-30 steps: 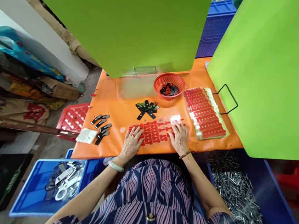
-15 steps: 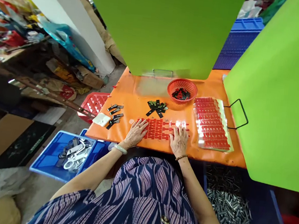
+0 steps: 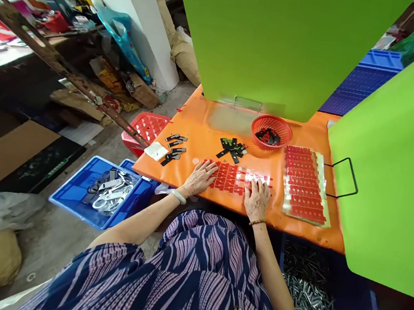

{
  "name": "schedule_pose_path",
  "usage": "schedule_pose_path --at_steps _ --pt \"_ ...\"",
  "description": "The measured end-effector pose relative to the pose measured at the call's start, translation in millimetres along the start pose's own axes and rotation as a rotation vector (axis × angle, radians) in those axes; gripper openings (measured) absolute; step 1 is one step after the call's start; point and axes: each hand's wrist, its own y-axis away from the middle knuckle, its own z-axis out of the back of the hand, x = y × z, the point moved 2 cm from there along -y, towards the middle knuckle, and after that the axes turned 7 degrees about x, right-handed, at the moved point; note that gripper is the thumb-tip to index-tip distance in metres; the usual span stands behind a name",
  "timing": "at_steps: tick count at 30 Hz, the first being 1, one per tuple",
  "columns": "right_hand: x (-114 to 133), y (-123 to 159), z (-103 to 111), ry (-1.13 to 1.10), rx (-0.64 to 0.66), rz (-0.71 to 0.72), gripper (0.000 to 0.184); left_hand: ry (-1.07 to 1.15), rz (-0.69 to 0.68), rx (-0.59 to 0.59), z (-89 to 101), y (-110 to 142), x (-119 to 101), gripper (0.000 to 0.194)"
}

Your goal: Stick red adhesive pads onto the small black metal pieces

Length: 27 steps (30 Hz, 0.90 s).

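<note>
A clear sheet of red stickers (image 3: pixel 226 176) lies on the orange tabletop (image 3: pixel 192 119) in front of me. My left hand (image 3: pixel 200 178) rests flat on its left end, fingers stretched out. On the right end lies my right hand (image 3: pixel 257 200), its fingers spread over the part with fewer red pieces. Just beyond the sheet is a small pile of black flat parts (image 3: pixel 233 149). More black and grey parts (image 3: pixel 174 149) lie in a loose column to the left. A stack of red sticker sheets (image 3: pixel 304 185) is right of my right hand.
A red basket (image 3: pixel 273 118) with black and red pieces stands at the back. Green panels with wire handles (image 3: pixel 255 46) rise behind and at right. A white pad (image 3: pixel 156 151) lies at the left corner. Blue bins (image 3: pixel 77 195) of metal parts stand below the table.
My head view has turned left, so the table appears shifted to the right and tilted. Both hands stay on the sticker sheet; the right hand's fingers have shifted only slightly, if at all.
</note>
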Motion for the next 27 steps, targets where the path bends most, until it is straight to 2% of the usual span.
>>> schedule_pose_path --at_steps 8,16,19,22,27 --pt "0 1 -1 0.048 0.01 -0.004 0.043 -0.012 -0.029 -0.02 -1.0 1 3 0.048" --pt "0 -1 2 -0.002 -0.059 0.009 0.037 -0.027 -0.045 -0.032 -2.0 3 5 0.048" --pt "7 -16 5 -0.094 -0.086 -0.022 0.029 -0.016 -0.051 -0.051 -2.8 4 6 0.048" --pt "24 -45 4 -0.175 -0.04 -0.026 0.025 0.008 -0.066 -0.067 -3.4 5 7 0.047" --pt "59 -95 -13 -0.085 0.083 -0.112 0.019 0.054 -0.077 -0.087 -1.7 6 8 0.045"
